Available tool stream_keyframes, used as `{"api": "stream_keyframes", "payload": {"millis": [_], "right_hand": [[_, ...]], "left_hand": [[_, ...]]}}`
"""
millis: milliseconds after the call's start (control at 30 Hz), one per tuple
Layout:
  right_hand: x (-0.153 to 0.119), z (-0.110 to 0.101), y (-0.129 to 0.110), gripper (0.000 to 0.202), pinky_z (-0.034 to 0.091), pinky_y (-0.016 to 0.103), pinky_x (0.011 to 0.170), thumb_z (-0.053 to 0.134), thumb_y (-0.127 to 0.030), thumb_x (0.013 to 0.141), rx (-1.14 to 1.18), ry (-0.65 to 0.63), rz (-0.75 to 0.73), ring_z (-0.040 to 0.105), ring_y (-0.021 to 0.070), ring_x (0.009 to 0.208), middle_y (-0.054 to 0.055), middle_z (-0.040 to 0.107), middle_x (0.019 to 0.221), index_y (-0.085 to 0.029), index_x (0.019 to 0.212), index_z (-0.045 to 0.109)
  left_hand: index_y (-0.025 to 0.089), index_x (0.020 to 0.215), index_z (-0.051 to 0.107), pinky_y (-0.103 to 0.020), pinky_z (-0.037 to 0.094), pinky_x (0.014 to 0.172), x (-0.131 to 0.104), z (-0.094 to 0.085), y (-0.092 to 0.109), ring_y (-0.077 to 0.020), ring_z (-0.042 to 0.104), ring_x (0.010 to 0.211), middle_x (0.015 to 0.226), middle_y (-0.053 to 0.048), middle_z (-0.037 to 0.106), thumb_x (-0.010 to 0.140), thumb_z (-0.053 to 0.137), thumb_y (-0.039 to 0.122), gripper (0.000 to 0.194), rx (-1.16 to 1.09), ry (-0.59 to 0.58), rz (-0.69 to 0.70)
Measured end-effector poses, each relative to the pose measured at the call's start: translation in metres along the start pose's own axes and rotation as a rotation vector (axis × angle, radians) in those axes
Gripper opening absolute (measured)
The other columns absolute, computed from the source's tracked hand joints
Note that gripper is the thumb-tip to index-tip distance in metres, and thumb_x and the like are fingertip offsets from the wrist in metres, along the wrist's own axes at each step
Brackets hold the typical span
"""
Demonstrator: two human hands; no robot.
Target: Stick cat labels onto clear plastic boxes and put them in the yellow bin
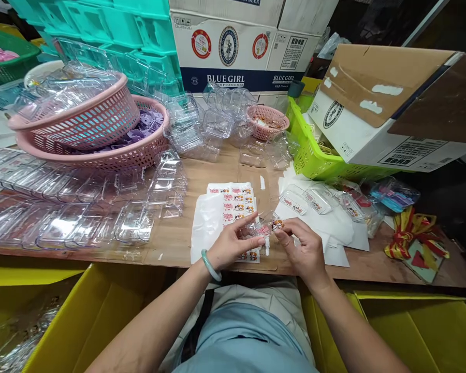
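The sticker sheet (238, 207) lay flat on the brown worktop (213, 168), its glossy white paper printed with rows of pink lettering and orange-and-white cartoon animals. To its left, rigid transparent plastic cases (93, 228) with rounded corners stood in overlapping rows. Farther back on that side, a round pink lattice basket (112, 106) held more clear plastic, tilted on a wider pink basket (135, 158) of purple pieces. Behind the sheet sat a small pink basket (267, 135); to its back right, a lime-green crate (314, 155) stood under a cardboard carton (373, 111) with torn patches. Loose white papers (334, 233) fanned out to its right.

The sheet's near edge lay close to the front edge of the worktop. A bare strip ran between it and the cases on its left, with another bare patch just behind it.

Over the sheet's right side, the left hand (231, 242) had its thumb and fingers closed around a small clear plastic case (252, 226). The right hand (305, 251) had its fingers pinched together on the animal end of a cartoon sticker (264, 230). The case looked shiny and see-through; the sticker showed pink lettering beside an orange-and-white animal.
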State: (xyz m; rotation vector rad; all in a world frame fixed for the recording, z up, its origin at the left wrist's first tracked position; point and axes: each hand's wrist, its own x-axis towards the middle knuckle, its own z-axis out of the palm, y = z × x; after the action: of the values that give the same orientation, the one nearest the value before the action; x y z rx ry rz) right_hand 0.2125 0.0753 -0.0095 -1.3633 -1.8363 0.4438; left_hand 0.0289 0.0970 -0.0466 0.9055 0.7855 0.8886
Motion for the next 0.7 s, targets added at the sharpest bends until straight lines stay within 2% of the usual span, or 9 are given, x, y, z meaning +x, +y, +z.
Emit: {"api": "stream_keyframes", "payload": {"millis": [100,200,267,367,467,500,633,700], "right_hand": [[0.003,0.004,0.002,0.027,0.043,0.027,0.061,0.06,-0.038,0.086,-0.003,0.039,0.13,0.052,0.0132,0.063,0.001,0.057,0.071,-0.019,0.067,0.06],[0.007,0.006,0.003,0.024,0.045,0.027,0.063,0.061,-0.036,0.086,0.024,0.055,0.152,0.054,0.0137,0.065,0.001,0.058,0.072,-0.019,0.069,0.062],[0.006,0.006,0.001,0.018,0.047,0.028,0.069,0.06,-0.031,0.087,0.042,0.051,0.101,0.058,0.0155,0.072,0.003,0.06,0.077,-0.02,0.074,0.064],[0.001,0.004,-0.006,0.007,0.05,0.033,0.079,0.058,-0.021,0.087,-0.001,0.059,-0.079,0.061,0.0179,0.084,0.006,0.065,0.089,-0.021,0.086,0.065],[-0.004,0.004,-0.013,0.013,0.051,0.034,0.083,0.058,-0.014,0.086,-0.033,0.069,-0.207,0.064,0.0187,0.09,0.007,0.068,0.098,-0.022,0.095,0.065],[-0.004,0.005,-0.014,0.013,0.051,0.033,0.082,0.058,-0.015,0.087,-0.024,0.077,-0.179,0.065,0.0181,0.088,0.007,0.069,0.097,-0.022,0.096,0.064],[-0.001,0.01,-0.014,0.008,0.054,0.027,0.067,0.063,-0.027,0.085,0.009,0.092,0.091,0.064,0.0144,0.068,0.001,0.067,0.077,-0.021,0.09,0.06],[-0.003,0.014,-0.012,0.006,0.055,0.027,0.065,0.064,-0.026,0.085,-0.033,0.1,0.039,0.065,0.0149,0.066,0.002,0.069,0.075,-0.022,0.088,0.061]], "left_hand": [[0.015,0.134,0.05,-0.043,0.045,0.098,0.0,-0.002,-0.001,-0.0205,0.064,0.096,0.113,-0.009,0.068,0.062,0.083,0.03,0.081,0.003,0.006,-0.001],[0.015,0.134,0.051,-0.041,0.048,0.094,0.0,-0.001,-0.001,-0.0192,0.065,0.091,0.105,-0.008,0.07,0.06,0.084,0.03,0.083,-0.02,0.013,-0.007],[0.016,0.133,0.052,-0.039,0.049,0.093,0.0,-0.001,-0.001,-0.0184,0.065,0.091,0.105,-0.007,0.07,0.059,0.084,0.029,0.082,-0.029,0.018,-0.01],[0.016,0.134,0.051,-0.039,0.047,0.095,0.001,-0.001,-0.001,-0.0183,0.065,0.093,0.106,-0.007,0.07,0.061,0.083,0.028,0.08,-0.043,0.012,-0.018],[0.016,0.136,0.047,-0.038,0.047,0.094,0.003,-0.004,-0.003,-0.0185,0.066,0.093,0.102,-0.007,0.072,0.063,0.082,0.029,0.082,-0.08,-0.027,-0.028],[0.016,0.137,0.046,-0.038,0.048,0.094,0.003,-0.005,-0.004,-0.0184,0.066,0.092,0.101,-0.007,0.072,0.063,0.082,0.03,0.083,-0.086,-0.039,-0.031],[0.016,0.138,0.045,-0.037,0.049,0.089,0.004,-0.008,-0.003,-0.0181,0.067,0.086,0.099,-0.008,0.072,0.064,0.082,0.031,0.084,-0.055,-0.045,-0.048],[0.016,0.137,0.047,-0.037,0.049,0.09,0.003,-0.007,-0.001,-0.019,0.067,0.089,0.102,-0.008,0.072,0.063,0.082,0.031,0.083,-0.065,-0.039,-0.042]]}}
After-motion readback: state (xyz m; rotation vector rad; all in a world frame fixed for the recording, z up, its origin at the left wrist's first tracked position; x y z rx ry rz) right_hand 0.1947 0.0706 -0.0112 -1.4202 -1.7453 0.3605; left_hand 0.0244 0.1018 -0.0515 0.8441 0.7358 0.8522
